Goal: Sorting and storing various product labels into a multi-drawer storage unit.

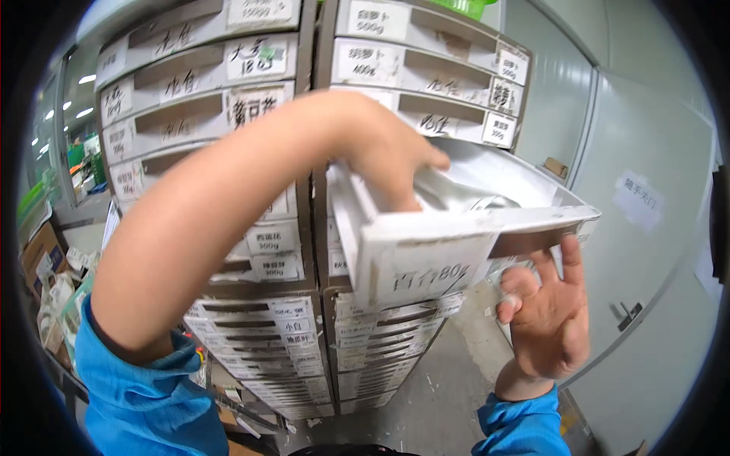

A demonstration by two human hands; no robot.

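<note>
Reaching over the pulled-out drawer (464, 228), the left hand (391, 152) went in from above, fingers curled down inside; whether they closed on the silvery bag (464, 199) lying in it could not be told. Right hand (547, 311) sat under the drawer's front right corner, fingers spread apart, fingertips touching the underside of the front panel, gripping nothing. Drawer stood well out of a grey cabinet (319, 197) of stacked labelled drawers, tilted slightly down toward the front. Judged: drawer stiff plastic, light, liable to tip when extended, best supported beneath the front edge or by the handle recess. Bag looked slick and crinkly, soft, probably light; pinch at a top edge. Pale wall panels (646, 152) stood right, boxes (42, 258) far left
</note>
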